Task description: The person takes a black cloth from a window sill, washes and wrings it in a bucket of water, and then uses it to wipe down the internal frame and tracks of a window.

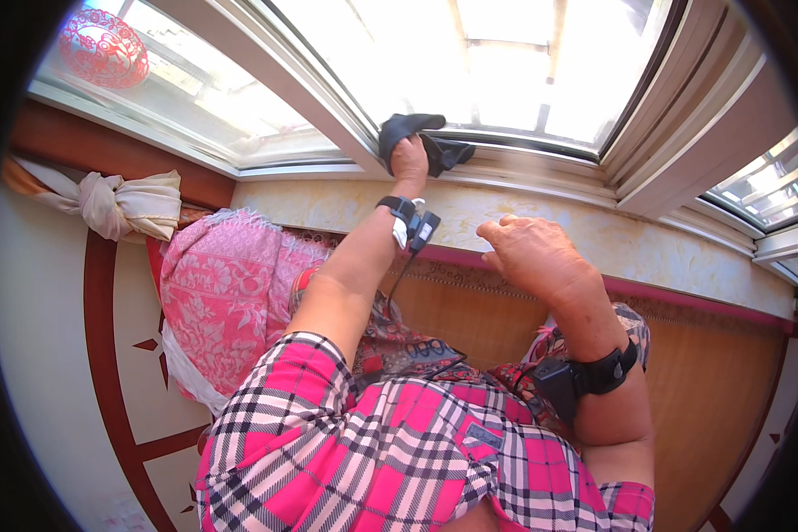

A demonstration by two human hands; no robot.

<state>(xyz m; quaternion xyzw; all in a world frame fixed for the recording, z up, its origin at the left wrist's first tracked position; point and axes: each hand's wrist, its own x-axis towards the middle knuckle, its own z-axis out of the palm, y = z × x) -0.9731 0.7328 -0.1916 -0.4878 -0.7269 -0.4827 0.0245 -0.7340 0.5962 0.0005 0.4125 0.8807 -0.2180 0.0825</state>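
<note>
My left hand [410, 161] grips a dark cloth [447, 153] at the lower corner of a sliding window sash [356, 143]. Part of the cloth folds up over the hand, and another part trails right along the window's bottom frame. In front of me, my right hand [535, 256] hangs over the edge of the marble-patterned windowsill [462, 203]. Its thumb stands apart from the bent fingers, and nothing shows between them; the palm is hidden.
A pink patterned cover with fringe [223, 292] lies at left, below a knotted curtain [130, 199]. Window tracks [538, 169] run along the sill. A black device is strapped to my left wrist [405, 216], with a cable hanging down; another [582, 382] is on my right forearm.
</note>
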